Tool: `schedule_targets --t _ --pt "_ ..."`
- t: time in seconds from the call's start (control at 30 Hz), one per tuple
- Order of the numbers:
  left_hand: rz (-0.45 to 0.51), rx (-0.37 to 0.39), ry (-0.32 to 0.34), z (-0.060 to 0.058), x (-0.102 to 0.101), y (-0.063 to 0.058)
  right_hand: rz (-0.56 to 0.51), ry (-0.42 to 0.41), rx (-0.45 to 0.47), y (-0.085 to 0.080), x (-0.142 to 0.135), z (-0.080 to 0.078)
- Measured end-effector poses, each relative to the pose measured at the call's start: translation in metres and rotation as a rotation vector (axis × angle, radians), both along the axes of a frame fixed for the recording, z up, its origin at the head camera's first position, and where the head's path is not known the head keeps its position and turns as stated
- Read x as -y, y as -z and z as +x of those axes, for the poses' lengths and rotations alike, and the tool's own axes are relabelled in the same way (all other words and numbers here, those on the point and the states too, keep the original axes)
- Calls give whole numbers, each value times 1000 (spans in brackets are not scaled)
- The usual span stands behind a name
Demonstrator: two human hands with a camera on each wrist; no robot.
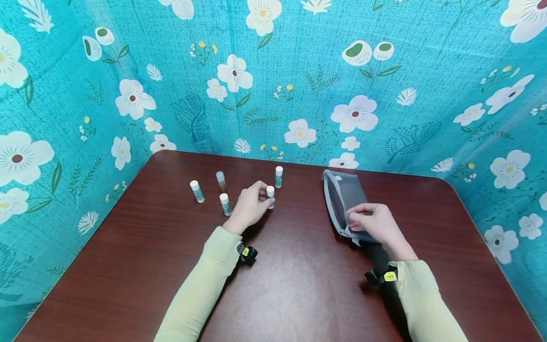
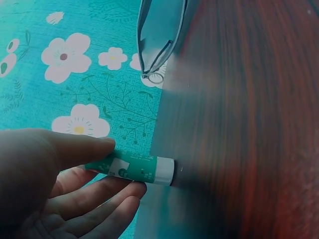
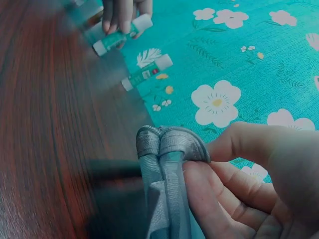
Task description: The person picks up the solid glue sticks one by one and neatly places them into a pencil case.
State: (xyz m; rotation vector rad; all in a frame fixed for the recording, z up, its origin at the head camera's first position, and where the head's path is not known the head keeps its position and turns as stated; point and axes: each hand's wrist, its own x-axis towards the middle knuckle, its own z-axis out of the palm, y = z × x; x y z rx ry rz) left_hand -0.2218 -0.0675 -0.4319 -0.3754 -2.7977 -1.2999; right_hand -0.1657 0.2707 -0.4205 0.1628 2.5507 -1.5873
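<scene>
Between thumb and fingers, my left hand (image 1: pixel 249 205) pinches a green glue stick (image 2: pixel 132 168) with a white cap. In the head view this stick stands upright at the table's middle. My right hand (image 1: pixel 376 222) pinches the near edge of a grey mesh zipper pouch (image 1: pixel 354 192), whose mouth gapes toward the left. In the right wrist view, thumb and forefinger press on the pouch's zipper end (image 3: pixel 172 144). A second green glue stick (image 1: pixel 278 177) stands just behind the left hand.
Left of the left hand stand two more white-capped glue sticks (image 1: pixel 197 191) and a brownish tube (image 1: pixel 221 182) with a pale cap. All rest on the dark wooden table (image 1: pixel 299 285). A blue floral cloth (image 1: pixel 282 85) hangs around its back and sides.
</scene>
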Motion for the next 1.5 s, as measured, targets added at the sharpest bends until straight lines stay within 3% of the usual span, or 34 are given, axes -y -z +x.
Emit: schedule_targets --t 0.27,0.8,1.23,1.5 --pt "81 6 -5 -5 -3 4 -64 -3 -24 -1 5 1" --pt "217 60 -35 -3 -11 -4 -117 -22 -41 -4 19 1" --pt "272 69 -5 -8 -25 -1 -183 -87 -8 -1 32 2" --pt "396 170 27 -9 -34 -1 -228 -119 17 0 36 2"
